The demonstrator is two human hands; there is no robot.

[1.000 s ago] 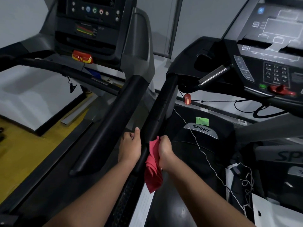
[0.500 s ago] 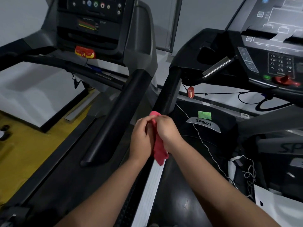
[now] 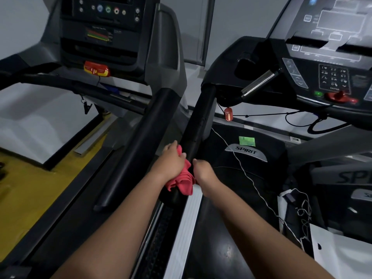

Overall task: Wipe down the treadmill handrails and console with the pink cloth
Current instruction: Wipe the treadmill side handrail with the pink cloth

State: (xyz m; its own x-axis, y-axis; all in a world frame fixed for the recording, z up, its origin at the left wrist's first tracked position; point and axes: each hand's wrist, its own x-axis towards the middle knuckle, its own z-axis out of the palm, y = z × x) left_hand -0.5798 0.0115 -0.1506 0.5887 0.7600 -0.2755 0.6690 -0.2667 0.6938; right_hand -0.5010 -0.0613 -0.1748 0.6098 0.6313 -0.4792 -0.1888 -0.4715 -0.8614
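White packaging (image 3: 285, 220) low at the right beside the belt, with a tangle of thin cords (image 3: 303, 208) and a small black adapter (image 3: 289, 197) lying on it. Two treadmills side by side under grey walls (image 3: 237, 17), on a yellow floor (image 3: 30, 194) showing at the left. Black running belt (image 3: 221, 248) of the right machine below the arms, silver side rail (image 3: 185, 228) along its left edge. Motor cover (image 3: 246, 152) lettered SPIRIT ahead, thin white cord (image 3: 247, 176) trailing across it toward the packaging. Red safety key (image 3: 228, 114) dangling beneath the console (image 3: 332, 57), up at the right with keypad and red stop knob. Pink cloth (image 3: 184, 180) bunched on the near end of the right treadmill's left handrail (image 3: 196, 125), pinned there under the left hand (image 3: 171, 163), fingers curled over the top of the cloth, loose folds spilling out below the palm. Right hand (image 3: 203, 173) just beside the cloth on the rail's right side, fingers curled inward; hard to tell whether clasping the rail or a fold of the cloth. Neighbouring treadmill's handrail (image 3: 141, 141) close by on the left, untouched
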